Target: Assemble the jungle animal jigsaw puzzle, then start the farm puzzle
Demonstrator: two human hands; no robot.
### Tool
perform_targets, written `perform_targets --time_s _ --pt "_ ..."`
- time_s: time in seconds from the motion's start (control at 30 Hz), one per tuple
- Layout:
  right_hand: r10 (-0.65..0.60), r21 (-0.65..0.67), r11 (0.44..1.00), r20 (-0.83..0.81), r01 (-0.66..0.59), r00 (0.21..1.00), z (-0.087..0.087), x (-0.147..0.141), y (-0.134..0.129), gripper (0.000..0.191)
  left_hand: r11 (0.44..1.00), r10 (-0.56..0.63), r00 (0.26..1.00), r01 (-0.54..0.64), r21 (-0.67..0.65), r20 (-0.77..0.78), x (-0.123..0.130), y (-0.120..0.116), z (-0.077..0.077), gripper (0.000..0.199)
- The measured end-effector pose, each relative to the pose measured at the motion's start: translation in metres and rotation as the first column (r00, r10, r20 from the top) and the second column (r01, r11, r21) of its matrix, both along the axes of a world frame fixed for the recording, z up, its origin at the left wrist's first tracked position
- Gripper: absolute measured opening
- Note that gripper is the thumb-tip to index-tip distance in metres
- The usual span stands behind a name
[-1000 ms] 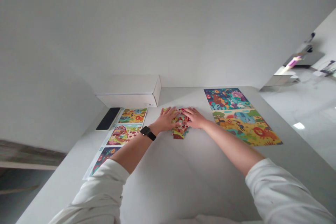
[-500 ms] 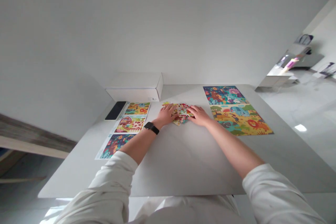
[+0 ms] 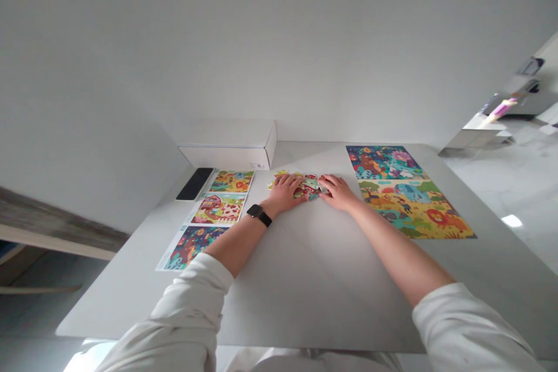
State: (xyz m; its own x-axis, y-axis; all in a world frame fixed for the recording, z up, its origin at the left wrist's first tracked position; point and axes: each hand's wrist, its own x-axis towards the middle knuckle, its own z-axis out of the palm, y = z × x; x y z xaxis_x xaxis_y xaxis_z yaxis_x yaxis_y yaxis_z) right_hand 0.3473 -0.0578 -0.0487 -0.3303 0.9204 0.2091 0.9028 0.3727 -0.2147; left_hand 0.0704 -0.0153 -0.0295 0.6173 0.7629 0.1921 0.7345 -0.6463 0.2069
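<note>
On the far left, our table point(image 3: 305, 279) ends in a rounded near corner, with a good strip of top between that edge and the dark phone point(image 3: 195, 184). The phone lies right by the upper left side of a paper sheet point(image 3: 219, 209) with three printed pictures, and our sleeve covers part of the lowest one from this angle. Behind those, a white box point(image 3: 229, 150) sits toward the wall, so there's not much depth to move in back there.

Next is our left hand point(image 3: 288, 193), palm down on the left part of the puzzle pieces point(image 3: 310, 187), fingers a bit apart, black watch point(image 3: 259, 215) on the wrist. The pieces are bunched in a colorful heap between both hands, nearer the back edge than ours, with a wide stretch of tabletop running down to the near edge. Our right hand point(image 3: 337, 190) rests at the heap's right side, fingers bent and fairly close; we can't tell whether they're pinching a piece.

Past it there's a gap of tabletop, then the dark forest picture point(image 3: 387, 161) up back and the yellow animal picture point(image 3: 416, 209) just below it, edges meeting. Beyond them, the table's right edge drops off to shiny floor point(image 3: 523, 192).
</note>
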Motion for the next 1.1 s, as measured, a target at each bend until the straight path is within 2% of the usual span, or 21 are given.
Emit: perform_targets --time_s 0.2,0.4,0.47,0.57,0.67,0.77,0.87,1.0,1.1 --pt "0.031 0.053 0.998 -0.032 -0.029 0.999 -0.006 0.012 0.031 0.052 0.997 0.081 0.997 -0.081 0.011 -0.021 0.010 0.020 -0.003 0.087" --pt "0.070 0.104 0.993 -0.088 -0.061 0.994 0.004 0.014 0.040 0.052 1.000 0.009 0.999 -0.010 0.014 0.036 0.018 0.039 -0.004 0.080" --pt "0.002 0.134 0.991 -0.097 0.011 0.995 0.012 0.014 0.039 0.048 0.999 0.017 0.998 -0.019 0.031 0.059 0.019 0.041 -0.002 0.081" --pt "-0.185 0.198 0.956 -0.161 0.215 0.969 0.024 0.019 0.030 0.041 0.998 0.031 0.994 -0.037 0.058 0.107 0.014 0.036 0.005 0.080" --pt "-0.323 0.174 0.918 -0.187 0.355 0.928 0.032 0.032 0.011 0.039 0.997 0.009 0.989 -0.020 0.069 0.148 -0.001 0.022 0.013 0.075" --pt "-0.383 0.059 0.920 -0.081 0.388 0.920 0.031 0.042 -0.012 0.034 0.997 0.031 0.991 -0.040 0.071 0.127 -0.017 0.008 0.015 0.076" --pt "-0.401 -0.049 0.914 0.030 0.402 0.915 0.028 0.040 -0.027 0.029 0.994 0.108 0.990 -0.110 0.010 0.086 -0.020 0.001 0.011 0.073" --pt "-0.466 -0.065 0.881 0.035 0.468 0.884 0.030 0.023 -0.028 0.029 0.976 0.216 0.972 -0.211 -0.061 0.093 -0.004 -0.002 0.008 0.072" --pt "-0.476 -0.062 0.878 0.003 0.475 0.880 0.034 0.018 -0.029 0.030 0.972 0.234 0.961 -0.233 -0.021 0.151 0.002 -0.008 0.013 0.070"
